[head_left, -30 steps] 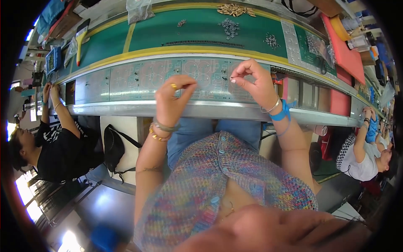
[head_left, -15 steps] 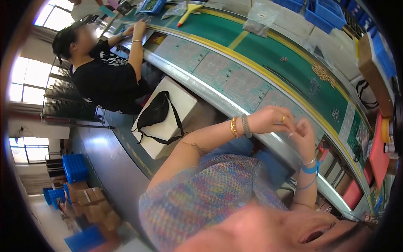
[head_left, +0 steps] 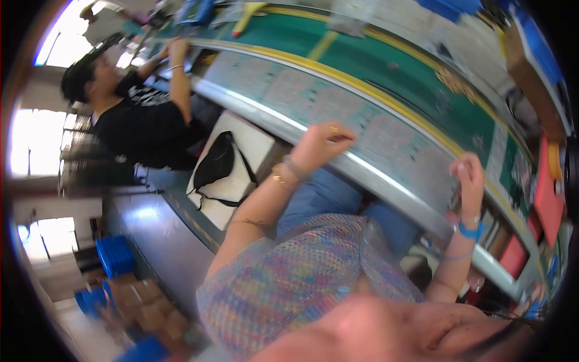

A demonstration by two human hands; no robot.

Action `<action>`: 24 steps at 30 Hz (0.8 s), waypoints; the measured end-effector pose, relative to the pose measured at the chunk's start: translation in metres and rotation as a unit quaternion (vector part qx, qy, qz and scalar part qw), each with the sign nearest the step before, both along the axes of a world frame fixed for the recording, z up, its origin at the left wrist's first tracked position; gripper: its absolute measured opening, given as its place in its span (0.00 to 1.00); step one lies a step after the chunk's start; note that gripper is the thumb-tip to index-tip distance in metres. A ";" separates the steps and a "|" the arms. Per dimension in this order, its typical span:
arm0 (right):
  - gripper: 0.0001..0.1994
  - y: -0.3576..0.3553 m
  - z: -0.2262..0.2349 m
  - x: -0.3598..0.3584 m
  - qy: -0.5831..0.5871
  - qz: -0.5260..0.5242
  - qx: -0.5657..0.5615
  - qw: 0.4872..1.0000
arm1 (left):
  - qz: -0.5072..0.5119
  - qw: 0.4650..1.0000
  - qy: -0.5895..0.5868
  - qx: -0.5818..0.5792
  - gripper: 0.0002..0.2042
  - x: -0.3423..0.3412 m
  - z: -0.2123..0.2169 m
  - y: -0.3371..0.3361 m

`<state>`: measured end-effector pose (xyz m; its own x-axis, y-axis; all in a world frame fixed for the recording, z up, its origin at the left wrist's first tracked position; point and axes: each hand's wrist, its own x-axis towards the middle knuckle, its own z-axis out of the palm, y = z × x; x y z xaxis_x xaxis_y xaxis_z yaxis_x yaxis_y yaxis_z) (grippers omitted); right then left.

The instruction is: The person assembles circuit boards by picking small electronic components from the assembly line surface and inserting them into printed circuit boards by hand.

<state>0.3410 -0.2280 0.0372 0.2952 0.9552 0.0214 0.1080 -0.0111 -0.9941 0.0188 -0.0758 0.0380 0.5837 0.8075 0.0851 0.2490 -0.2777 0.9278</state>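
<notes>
My left hand (head_left: pixel 324 145), with gold and grey bracelets at its wrist, hovers over the near metal rail (head_left: pixel 374 175) of the workbench. Its thumb and fingers come together at the tips; anything between them is too small to make out. Farther right, my right hand (head_left: pixel 470 184), wearing a blue wristband (head_left: pixel 470 230), is raised by the right end of a row of grey-green circuit board panels (head_left: pixel 392 142). Its fingers are curled in toward the thumb, and what they hold, if anything, does not show. The two hands are well apart.
Beyond the panels runs a green strip (head_left: pixel 289 36) edged in yellow. On it lie tan small parts (head_left: pixel 455 83), a plastic bag (head_left: pixel 351 17) and a yellow brush-like tool (head_left: pixel 247 18). A co-worker (head_left: pixel 129 114) sits at left. A black bag (head_left: pixel 216 160) rests on a white box.
My hands were close together over the panels and have separated. The left has moved left toward the near rail, the right a little to the right. The whole view has shifted slightly.
</notes>
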 end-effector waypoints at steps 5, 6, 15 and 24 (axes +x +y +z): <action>0.07 0.009 -0.019 0.006 0.041 -0.032 0.027 0.998 | 0.079 0.996 0.033 -0.029 0.05 -0.010 -0.008 -0.002; 0.07 0.010 -0.020 0.006 0.051 -0.032 0.026 0.998 | 0.065 0.998 0.007 -0.002 0.05 -0.005 -0.013 0.000; 0.08 0.004 -0.019 0.010 0.047 -0.046 0.031 0.997 | 0.092 0.985 0.123 0.081 0.05 0.026 -0.018 0.001; 0.09 0.006 -0.020 0.007 0.047 -0.025 0.038 0.998 | 0.000 0.992 0.110 0.068 0.05 0.068 -0.011 -0.026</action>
